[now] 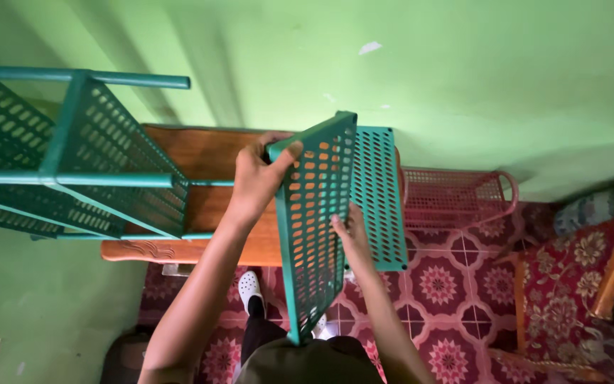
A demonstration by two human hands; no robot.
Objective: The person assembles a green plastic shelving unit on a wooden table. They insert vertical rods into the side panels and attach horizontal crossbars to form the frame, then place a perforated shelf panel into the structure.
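My left hand [257, 176] grips the top edge of a green perforated plastic shelf panel [314, 227], held tilted on edge in front of me. My right hand [351, 231] presses flat against the panel's right side, between it and a second green perforated panel [379, 192] behind it. To the left stands a green plastic rack [79, 160] with perforated shelves and round posts. Both panels hang over a brown wooden table [193, 160].
A green wall fills the upper view. A red wire basket [456, 195] sits right of the table. A chair with red floral cushions [577, 284] stands at the right. The floor has red patterned tiles [442, 284]. My white shoe [249, 288] shows below.
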